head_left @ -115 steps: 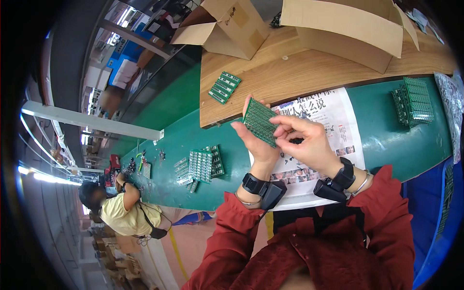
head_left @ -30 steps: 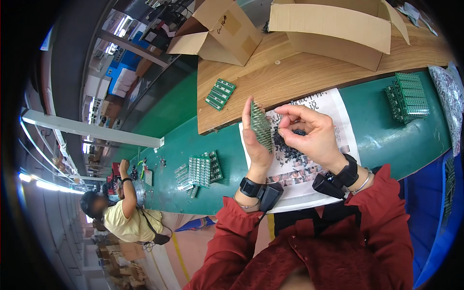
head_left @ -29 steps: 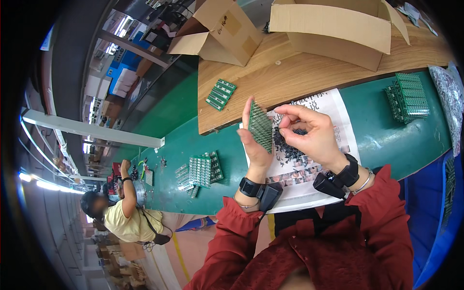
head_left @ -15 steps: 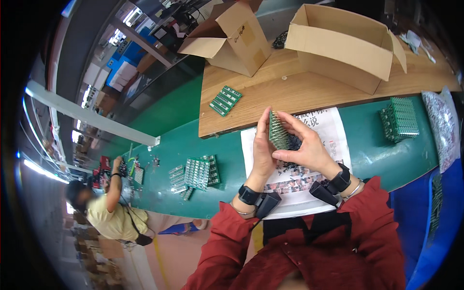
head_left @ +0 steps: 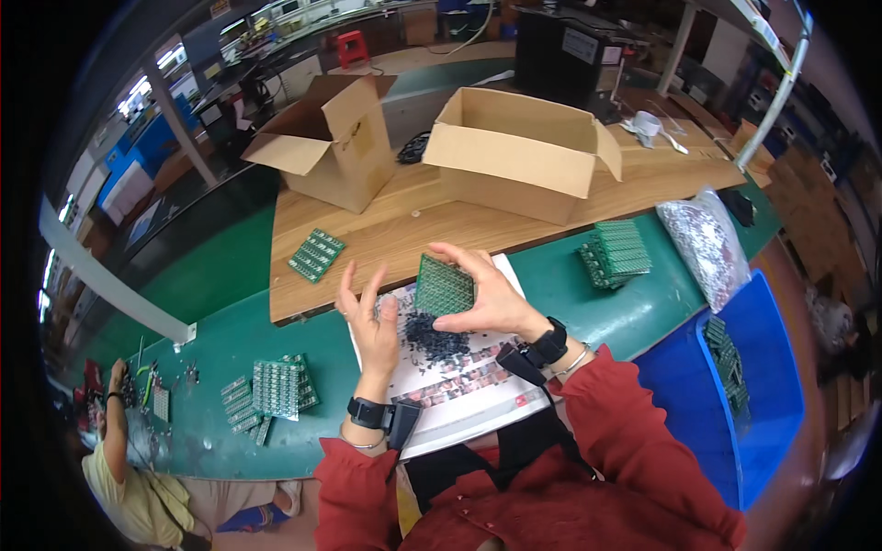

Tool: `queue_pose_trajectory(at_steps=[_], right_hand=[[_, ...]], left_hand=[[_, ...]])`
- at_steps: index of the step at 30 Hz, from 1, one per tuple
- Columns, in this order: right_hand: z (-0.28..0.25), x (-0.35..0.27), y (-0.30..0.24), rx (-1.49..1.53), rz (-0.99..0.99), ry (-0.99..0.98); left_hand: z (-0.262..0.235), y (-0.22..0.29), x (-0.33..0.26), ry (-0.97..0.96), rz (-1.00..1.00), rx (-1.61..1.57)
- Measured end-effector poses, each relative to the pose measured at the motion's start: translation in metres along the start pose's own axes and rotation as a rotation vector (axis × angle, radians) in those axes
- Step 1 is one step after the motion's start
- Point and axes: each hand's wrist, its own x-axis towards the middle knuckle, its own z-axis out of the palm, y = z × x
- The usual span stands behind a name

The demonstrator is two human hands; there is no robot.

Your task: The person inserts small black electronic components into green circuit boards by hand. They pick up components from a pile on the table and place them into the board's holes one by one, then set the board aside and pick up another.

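Note:
My right hand [head_left: 485, 296] grips a green circuit board [head_left: 445, 286] above a printed paper sheet [head_left: 459, 386] on the green table. A pile of small black parts [head_left: 432, 337] lies on the sheet just below the board. My left hand [head_left: 369, 317] hovers beside the board with fingers spread, holding nothing, its fingertips near the black parts.
Two open cardboard boxes [head_left: 514, 151] [head_left: 326, 138] stand on a wooden board [head_left: 386, 241]. Green circuit boards lie in stacks at right [head_left: 617, 252], at left [head_left: 271, 390] and on the wood [head_left: 316, 254]. A silver bag [head_left: 706, 241] and blue bin [head_left: 749, 386] are right. Another person [head_left: 138, 477] sits lower left.
My left hand let go of the circuit board and opened. My right hand now holds the board alone, turned flatter over the black parts. The view shifted.

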Motion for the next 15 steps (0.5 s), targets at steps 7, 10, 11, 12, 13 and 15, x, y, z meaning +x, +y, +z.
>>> queue_pose_trajectory(at_steps=[7, 10, 11, 12, 13, 15], right_hand=[[-0.029, -0.018, -0.019, -0.192, -0.125, -0.089], [-0.065, -0.035, -0.032, -0.291, -0.098, -0.082], [-0.074, -0.042, -0.036, -0.262, -0.065, -0.089], [-0.084, -0.053, -0.035, -0.071, 0.043, -0.046], [-0.092, -0.063, -0.035, 0.123, 0.152, 0.0], [-0.108, -0.084, -0.043, 0.644, 0.324, 0.169]], left_hand=[[0.01, -0.001, 0.0, 0.048, -0.053, 0.055], [0.01, -0.001, 0.0, 0.048, -0.15, -0.024], [0.008, -0.004, 0.0, 0.047, -0.174, -0.047], [0.008, -0.002, 0.0, 0.052, -0.175, -0.049], [0.008, -0.001, 0.0, 0.055, -0.177, -0.048], [0.009, 0.0, 0.0, 0.058, -0.191, -0.073]])
